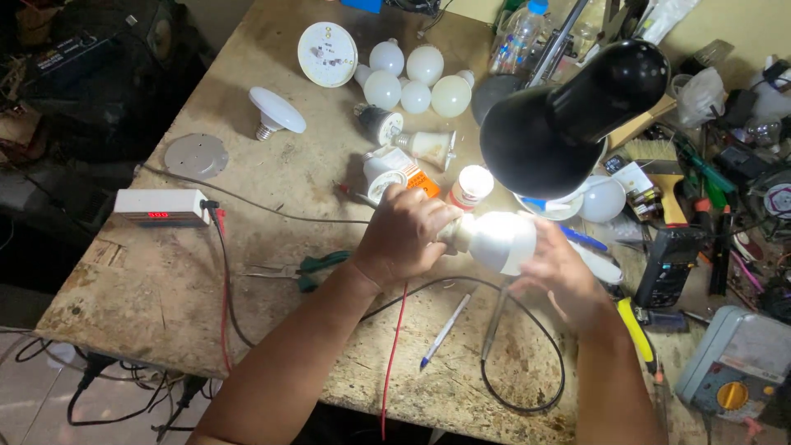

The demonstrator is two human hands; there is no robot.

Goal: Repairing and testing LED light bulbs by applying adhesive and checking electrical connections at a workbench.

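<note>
Worn, scratched wooden bench (pixel 165 280) under a black lamp (pixel 568 115), left hand (pixel 404 235) and right hand (pixel 560 276) each closed in a firm grip on a white bulb (pixel 498 239) — held just above the bench — spare bulbs (pixel 412 82), tools, cables scattered around.

Bulbs (pixel 412 78) cluster at the workbench's (pixel 148 280) far edge, meter box (pixel 161 206) near its left edge, pen (pixel 445 330) toward the near edge, multimeter (pixel 733 367) at the near right corner.

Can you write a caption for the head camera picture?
Two hands, left hand and right hand, grip a white bulb under a black lamp.
</note>
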